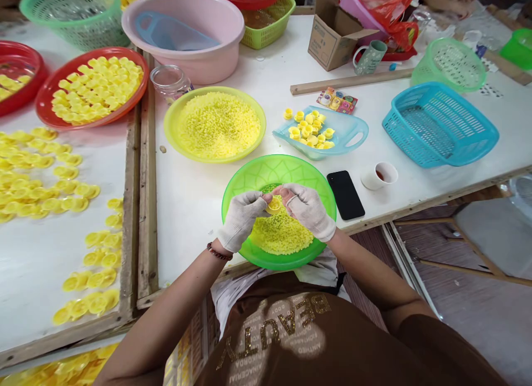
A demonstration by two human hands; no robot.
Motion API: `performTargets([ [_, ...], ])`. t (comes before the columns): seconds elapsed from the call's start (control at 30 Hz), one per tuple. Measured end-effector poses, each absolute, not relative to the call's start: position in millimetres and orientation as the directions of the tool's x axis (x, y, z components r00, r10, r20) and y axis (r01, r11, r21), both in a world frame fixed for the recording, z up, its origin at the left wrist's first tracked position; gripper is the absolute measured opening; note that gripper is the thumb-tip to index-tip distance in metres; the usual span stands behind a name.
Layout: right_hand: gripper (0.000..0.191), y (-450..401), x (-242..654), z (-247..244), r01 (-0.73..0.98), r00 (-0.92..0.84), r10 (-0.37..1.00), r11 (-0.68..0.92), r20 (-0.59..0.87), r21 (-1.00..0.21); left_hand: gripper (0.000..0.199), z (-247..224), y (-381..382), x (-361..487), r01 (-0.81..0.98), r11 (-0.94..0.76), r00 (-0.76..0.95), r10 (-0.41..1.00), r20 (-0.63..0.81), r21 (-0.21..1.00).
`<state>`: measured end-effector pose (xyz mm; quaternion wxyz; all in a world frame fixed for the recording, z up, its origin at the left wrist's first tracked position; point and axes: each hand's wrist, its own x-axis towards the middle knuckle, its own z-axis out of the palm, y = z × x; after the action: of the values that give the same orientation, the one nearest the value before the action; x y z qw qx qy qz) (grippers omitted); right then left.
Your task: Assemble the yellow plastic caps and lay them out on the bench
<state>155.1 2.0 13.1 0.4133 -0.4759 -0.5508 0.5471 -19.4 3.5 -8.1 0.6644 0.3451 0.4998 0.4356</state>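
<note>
Both hands wear white gloves with bare fingertips and meet over a green bowl [233, 192] that holds small yellow beads [282, 236]. My left hand [243, 217] is closed, pinching a small yellow plastic cup [274, 204] between thumb and fingers. My right hand [310, 208] is closed too, its fingertips pressed together right by the cup's far edge; whatever they grip is too small to make out. Behind the bowl, a blue scoop tray [347, 133] carries several more such yellow cups. A yellow bowl [170, 125] heaped with the same beads stands at the back left.
Right of the green bowl lie a black phone [346, 194] and a white cup [369, 178] of dark drink. Beyond them stands a blue basket [440, 147]. A wooden strip [141, 208] edges the left table, where rows of yellow pieces [37, 194] and a red tray [139, 92] lie.
</note>
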Motion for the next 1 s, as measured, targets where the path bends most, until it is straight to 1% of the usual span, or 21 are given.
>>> performTargets([
  [0.07, 0.033, 0, 158, 10, 0.005, -0.157, 0.983, -0.092, -0.092, -0.996, 0.038, -2, 1, -23, -0.233, 0.38, 0.115, 0.925, -0.363, 0.895],
  [0.1, 0.032, -1, 160, 8, -0.007, -0.144, 0.984, -0.105, -0.103, -0.994, 0.037, 2, 0, -26, -0.228, 0.373, 0.113, 0.928, -0.356, 0.9],
  [0.13, 0.032, -2, 163, 6, 0.015, -0.15, 0.983, -0.107, -0.108, -0.994, 0.035, 7, -2, -32, -0.216, 0.357, 0.112, 0.934, -0.34, 0.909],
  [0.17, 0.031, -3, 166, 4, 0.075, -0.18, 0.978, -0.089, -0.101, -0.993, 0.034, 12, -3, -39, -0.196, 0.329, 0.102, 0.944, -0.315, 0.924],
  [0.2, 0.031, -3, 168, 1, 0.181, -0.237, 0.968, -0.039, -0.082, -0.983, 0.033, 17, -3, -48, -0.163, 0.289, 0.078, 0.957, -0.279, 0.943],
  [0.23, 0.03, -3, 170, -2, 0.324, -0.335, 0.94, 0.047, -0.068, -0.945, 0.032, 21, -2, -61, -0.119, 0.24, 0.041, 0.971, -0.237, 0.963],
  [0.27, 0.029, -4, 171, -6, 0.454, -0.444, 0.894, 0.166, -0.061, -0.875, 0.032, 24, -1, -77, -0.067, 0.191, -0.014, 0.981, -0.192, 0.979],
  [0.33, 0.023, -6, 168, -12, 0.634, -0.601, 0.793, 0.396, -0.101, -0.664, 0.032, 28, 3, -118, 0.055, 0.116, -0.172, 0.979, -0.105, 0.992],
  [0.4, 0.026, -11, 160, -14, 0.699, -0.685, 0.702, 0.557, -0.197, -0.448, 0.028, 29, 9, -169, 0.225, 0.094, -0.36, 0.933, -0.008, 0.97],
  [0.43, 0.029, -15, 155, -15, 0.703, -0.706, 0.661, 0.611, -0.255, -0.363, 0.026, 29, 11, -198, 0.328, 0.114, -0.448, 0.893, 0.048, 0.938],
  [0.5, 0.03, -21, 146, -13, 0.686, -0.722, 0.589, 0.678, -0.363, -0.264, 0.022, 25, 14, -254, 0.552, 0.226, -0.568, 0.806, 0.164, 0.803],
  [0.53, 0.03, -23, 142, -13, 0.68, -0.72, 0.564, 0.69, -0.404, -0.248, 0.023, 21, 15, -280, 0.614, 0.295, -0.607, 0.77, 0.199, 0.732],
  [0.6, 0.03, -24, 138, -13, 0.683, -0.708, 0.535, 0.683, -0.461, -0.257, 0.022, 12, 12, -323, 0.644, 0.401, -0.648, 0.738, 0.186, 0.651],
  [0.73, 0.032, -19, 136, -17, 0.699, -0.694, 0.499, 0.642, -0.519, -0.317, 0.027, -16, -1, -372, 0.622, 0.612, -0.699, 0.715, -0.005, 0.489],
  [0.8, 0.033, -17, 136, -19, 0.72, -0.675, 0.5, 0.606, -0.543, -0.336, 0.032, -28, -6, -381, 0.616, 0.638, -0.694, 0.717, -0.065, 0.462],
  [0.9, 0.033, -14, 136, -18, 0.738, -0.664, 0.501, 0.557, -0.555, -0.38, 0.039, -31, -5, -380, 0.654, 0.623, -0.658, 0.748, -0.083, 0.428],
  [0.93, 0.032, -13, 137, -17, 0.73, -0.678, 0.509, 0.553, -0.531, -0.402, 0.039, -27, -2, -375, 0.677, 0.607, -0.643, 0.763, -0.067, 0.416],
  [1.0, 0.029, -11, 138, -17, 0.68, -0.733, 0.525, 0.583, -0.432, -0.445, 0.034, -16, 8, -356, 0.736, 0.542, -0.594, 0.804, 0.003, 0.405],
])
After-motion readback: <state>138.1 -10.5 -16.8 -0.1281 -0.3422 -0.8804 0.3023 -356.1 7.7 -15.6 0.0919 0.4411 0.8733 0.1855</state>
